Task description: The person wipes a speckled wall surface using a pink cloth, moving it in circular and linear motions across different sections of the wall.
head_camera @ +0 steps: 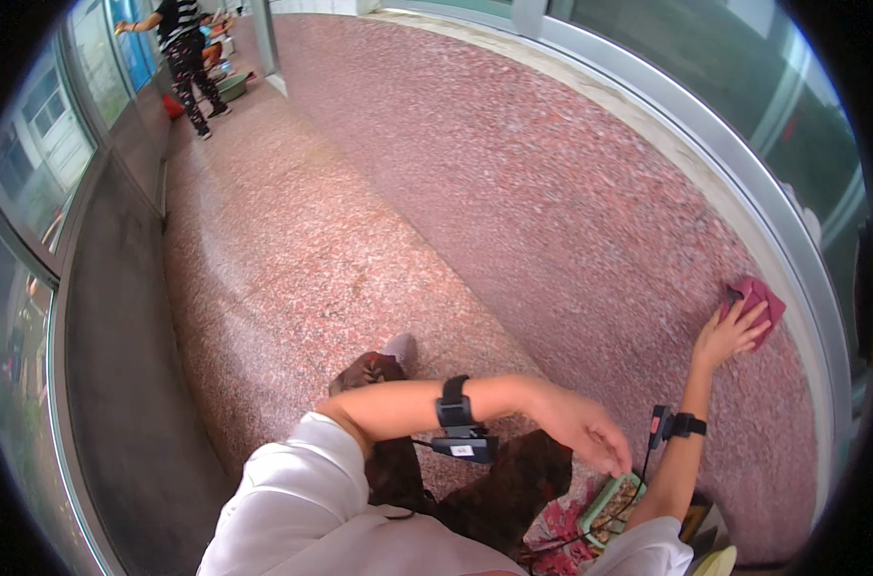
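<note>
My right hand is spread over a maroon cloth, pressing it against the speckled reddish stone wall just below the window ledge. Part of the cloth is hidden under the fingers. My left hand hangs in front of my body with its fingers loosely bent, and nothing shows in it. Below its fingertips stands a light green rectangular planter with a brown, lumpy filling. Black straps with small devices are worn on both forearms.
Metal-framed windows run above the wall on the right. A dark panel with glazing borders the speckled floor on the left. Far off, a person stands near a green basin; another person sits behind. Red floral fabric lies by the planter.
</note>
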